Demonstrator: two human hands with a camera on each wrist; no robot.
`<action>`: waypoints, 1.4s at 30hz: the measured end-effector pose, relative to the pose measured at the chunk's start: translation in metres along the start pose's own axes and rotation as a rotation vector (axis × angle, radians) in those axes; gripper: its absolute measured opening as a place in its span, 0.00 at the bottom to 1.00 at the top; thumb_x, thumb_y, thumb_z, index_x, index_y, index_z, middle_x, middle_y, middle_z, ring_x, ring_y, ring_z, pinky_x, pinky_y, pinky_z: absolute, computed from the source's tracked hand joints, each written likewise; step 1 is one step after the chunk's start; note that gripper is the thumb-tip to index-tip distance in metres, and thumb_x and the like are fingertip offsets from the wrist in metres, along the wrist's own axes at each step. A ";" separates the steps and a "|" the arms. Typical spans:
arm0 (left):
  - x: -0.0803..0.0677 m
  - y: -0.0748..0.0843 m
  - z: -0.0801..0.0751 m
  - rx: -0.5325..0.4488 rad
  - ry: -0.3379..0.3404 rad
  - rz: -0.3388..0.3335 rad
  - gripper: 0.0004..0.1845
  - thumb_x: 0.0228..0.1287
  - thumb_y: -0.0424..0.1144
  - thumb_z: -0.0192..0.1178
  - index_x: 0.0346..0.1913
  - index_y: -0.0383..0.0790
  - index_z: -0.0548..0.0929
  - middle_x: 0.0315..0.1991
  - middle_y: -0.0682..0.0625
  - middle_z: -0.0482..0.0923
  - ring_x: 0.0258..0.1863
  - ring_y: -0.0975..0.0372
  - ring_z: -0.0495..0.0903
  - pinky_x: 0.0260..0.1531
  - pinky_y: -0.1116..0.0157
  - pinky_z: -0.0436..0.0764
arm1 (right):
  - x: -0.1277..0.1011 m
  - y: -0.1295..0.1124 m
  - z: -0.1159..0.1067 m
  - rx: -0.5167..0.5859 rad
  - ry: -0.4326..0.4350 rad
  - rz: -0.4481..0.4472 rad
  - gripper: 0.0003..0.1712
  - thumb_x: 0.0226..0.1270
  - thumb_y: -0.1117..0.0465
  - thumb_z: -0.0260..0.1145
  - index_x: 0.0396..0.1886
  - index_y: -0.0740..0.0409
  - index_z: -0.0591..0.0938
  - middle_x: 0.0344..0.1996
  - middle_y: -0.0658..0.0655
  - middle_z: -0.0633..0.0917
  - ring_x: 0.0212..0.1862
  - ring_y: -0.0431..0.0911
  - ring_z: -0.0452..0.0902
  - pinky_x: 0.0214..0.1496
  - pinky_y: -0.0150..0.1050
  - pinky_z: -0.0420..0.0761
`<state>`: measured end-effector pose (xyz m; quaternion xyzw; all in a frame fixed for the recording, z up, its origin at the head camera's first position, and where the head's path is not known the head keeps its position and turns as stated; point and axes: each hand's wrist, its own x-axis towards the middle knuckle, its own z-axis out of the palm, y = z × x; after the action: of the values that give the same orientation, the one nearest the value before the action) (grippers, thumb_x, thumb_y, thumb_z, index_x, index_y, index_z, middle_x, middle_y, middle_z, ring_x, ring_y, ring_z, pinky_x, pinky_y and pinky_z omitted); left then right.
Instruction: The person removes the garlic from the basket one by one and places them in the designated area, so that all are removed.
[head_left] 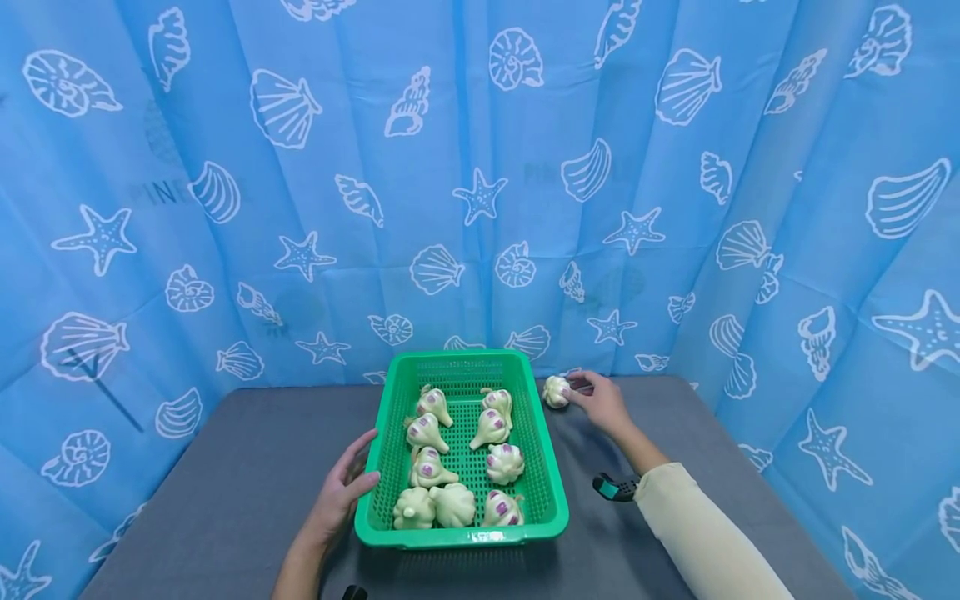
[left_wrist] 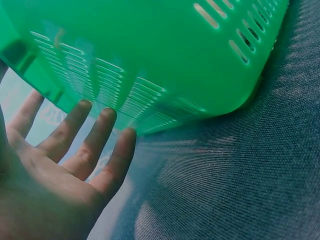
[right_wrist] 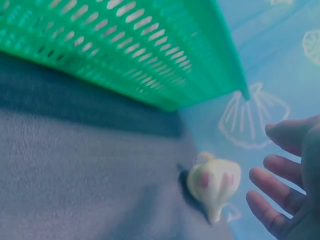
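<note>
Behind grey table, shell-print blue curtain

One green basket sits on one grey table. Garlic bulbs number ten in all: nine lie in the basket and one lies outside it on the table. Two hands are in view, a left hand and a right hand. One blue shell-print curtain hangs behind.
</note>
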<state>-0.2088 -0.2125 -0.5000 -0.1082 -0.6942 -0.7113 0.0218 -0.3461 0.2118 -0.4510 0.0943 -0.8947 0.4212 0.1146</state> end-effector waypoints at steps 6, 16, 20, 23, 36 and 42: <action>0.001 -0.002 0.000 -0.001 0.021 -0.024 0.34 0.70 0.32 0.55 0.76 0.42 0.56 0.73 0.34 0.53 0.69 0.42 0.56 0.49 0.63 0.76 | -0.006 -0.020 -0.008 0.014 0.019 -0.053 0.18 0.66 0.63 0.67 0.53 0.67 0.81 0.43 0.63 0.84 0.45 0.56 0.81 0.45 0.49 0.79; 0.002 0.000 0.001 -0.031 0.025 -0.057 0.34 0.70 0.33 0.55 0.76 0.43 0.56 0.73 0.34 0.53 0.68 0.42 0.57 0.50 0.59 0.77 | -0.012 -0.059 -0.019 0.052 -0.004 -0.153 0.13 0.67 0.61 0.67 0.50 0.59 0.83 0.42 0.57 0.85 0.44 0.51 0.79 0.44 0.47 0.77; 0.001 0.003 0.001 -0.047 0.022 -0.073 0.33 0.71 0.33 0.54 0.76 0.43 0.56 0.73 0.33 0.53 0.68 0.41 0.58 0.50 0.58 0.77 | -0.014 -0.077 -0.022 0.085 -0.026 -0.196 0.14 0.68 0.61 0.67 0.50 0.59 0.83 0.42 0.56 0.85 0.43 0.50 0.79 0.41 0.45 0.78; 0.001 0.002 0.001 -0.053 0.015 -0.071 0.33 0.71 0.32 0.54 0.76 0.43 0.56 0.73 0.34 0.52 0.68 0.42 0.57 0.50 0.60 0.77 | -0.014 -0.091 -0.023 0.107 -0.034 -0.220 0.13 0.68 0.62 0.66 0.50 0.59 0.83 0.42 0.57 0.85 0.43 0.50 0.79 0.42 0.45 0.78; 0.003 -0.001 0.003 -0.039 0.063 -0.092 0.35 0.68 0.35 0.58 0.75 0.45 0.58 0.72 0.35 0.55 0.67 0.43 0.60 0.50 0.58 0.77 | 0.001 -0.144 -0.022 0.059 -0.110 -0.295 0.12 0.69 0.61 0.65 0.50 0.57 0.83 0.42 0.54 0.85 0.43 0.48 0.79 0.43 0.45 0.78; 0.003 -0.002 0.002 -0.048 0.056 -0.088 0.35 0.68 0.34 0.57 0.75 0.46 0.57 0.72 0.35 0.55 0.67 0.42 0.60 0.50 0.57 0.77 | 0.010 -0.164 -0.015 0.044 -0.165 -0.291 0.13 0.69 0.60 0.65 0.50 0.57 0.83 0.40 0.54 0.85 0.44 0.49 0.79 0.44 0.45 0.77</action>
<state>-0.2118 -0.2102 -0.5012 -0.0580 -0.6802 -0.7307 0.0073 -0.3102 0.1200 -0.3188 0.2597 -0.8686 0.4104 0.0983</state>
